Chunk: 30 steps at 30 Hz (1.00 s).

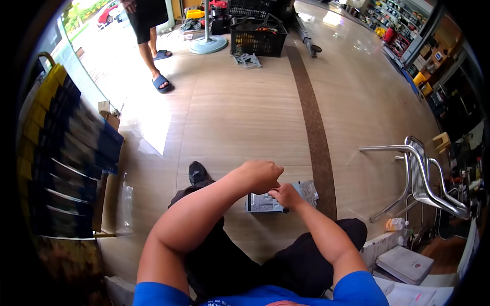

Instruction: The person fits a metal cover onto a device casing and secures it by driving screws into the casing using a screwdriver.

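The left hand (pixel 260 176) is curled above the metal case (pixel 266 203), its fingers bent in towards the palm. The right hand (pixel 287 197) is at the case's upper side, fingers and thumb drawn close together. The hands overlap and the details are small, so I cannot tell whether either has hold of anything. The case lies on the tiled floor (pixel 240 120) in front of the seated person, ahead of the knees. A perforated plate (pixel 309 192) shows at its right, beyond the right hand.

A black shoe (pixel 199 174) is to the left of the case, and a dark strip (pixel 312 117) runs along the floor to its right. Farther right are a metal chair (pixel 419 178), a bottle (pixel 395 224) and a white box (pixel 406 264). Ahead, metal parts (pixel 248 61) lie just in front of a black crate (pixel 258 41); to their left another person stands in dark sandals (pixel 162 84).
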### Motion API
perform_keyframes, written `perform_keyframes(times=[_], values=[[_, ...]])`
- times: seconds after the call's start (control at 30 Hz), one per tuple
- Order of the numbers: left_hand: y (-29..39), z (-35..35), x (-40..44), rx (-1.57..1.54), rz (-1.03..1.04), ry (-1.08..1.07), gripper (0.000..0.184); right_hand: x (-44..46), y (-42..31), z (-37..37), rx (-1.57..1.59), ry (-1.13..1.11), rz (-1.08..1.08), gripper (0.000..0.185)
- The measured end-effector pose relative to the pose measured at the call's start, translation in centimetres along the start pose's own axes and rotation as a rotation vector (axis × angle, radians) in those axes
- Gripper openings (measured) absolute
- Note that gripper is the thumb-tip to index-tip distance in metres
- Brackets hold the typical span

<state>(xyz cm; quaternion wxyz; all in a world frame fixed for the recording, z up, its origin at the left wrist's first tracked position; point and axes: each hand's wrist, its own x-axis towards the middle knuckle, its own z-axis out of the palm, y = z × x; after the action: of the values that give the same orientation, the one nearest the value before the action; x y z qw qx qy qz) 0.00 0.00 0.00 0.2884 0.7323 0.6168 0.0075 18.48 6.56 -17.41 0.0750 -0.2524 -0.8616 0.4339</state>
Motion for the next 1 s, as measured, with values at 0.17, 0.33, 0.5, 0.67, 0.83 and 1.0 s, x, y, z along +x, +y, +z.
perform_keyframes(times=[0.17, 0.33, 0.5, 0.67, 0.83, 1.0], values=[[-0.6, 0.5, 0.0, 0.008, 0.013, -0.023, 0.034, -0.1, -1.3, -0.1, 0.111, -0.051, 0.061, 0.023], [-0.8, 0.5, 0.1, 0.01, 0.035, 0.004, 0.034, 0.0, -1.8, -0.4, 0.033, -0.053, 0.048, 0.018], [-1.2, 1.0, 0.2, 0.018, 0.045, 0.005, 0.034, 0.0, -1.5, 0.1, 0.123, -0.025, 0.098, 0.023], [-1.1, 0.8, 0.1, 0.041, 0.045, 0.002, 0.034, 0.0, -1.6, 0.0, 0.055, -0.089, 0.119, 0.023], [-0.7, 0.5, -0.1, 0.041, 0.041, -0.001, 0.034, 0.0, -2.6, -0.6, -0.05, -0.111, 0.138, 0.025], [-0.6, 0.5, -0.1, 0.04, 0.043, -0.012, 0.034, -0.1, -2.9, -0.8, -0.046, -0.071, 0.085, 0.027]])
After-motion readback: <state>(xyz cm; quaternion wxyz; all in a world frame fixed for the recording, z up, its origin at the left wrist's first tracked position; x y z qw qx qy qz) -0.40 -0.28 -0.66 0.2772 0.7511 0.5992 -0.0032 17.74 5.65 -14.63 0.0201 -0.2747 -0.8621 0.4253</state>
